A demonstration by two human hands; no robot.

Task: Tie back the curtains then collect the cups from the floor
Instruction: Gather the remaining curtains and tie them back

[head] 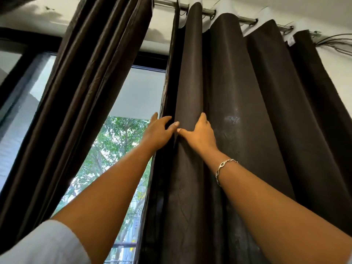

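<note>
Your right curtain (238,111) hangs straight down from the rod (245,19), long axis vertical, dark brown in deep, smooth folds. The left curtain (85,82) hangs bunched beside the window (137,96). Of your hands, the left hand (159,131) grips the right curtain's inner edge and the right hand (201,133) clutches the next fold.

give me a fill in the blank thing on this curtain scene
The left hand and right hand both grip the dark curtain on the ___ side.
It hangs from a metal ___.
The left arm's sleeve is ___.
Beyond the window stand green ___.
Missing: right; rod; white; trees.
</note>
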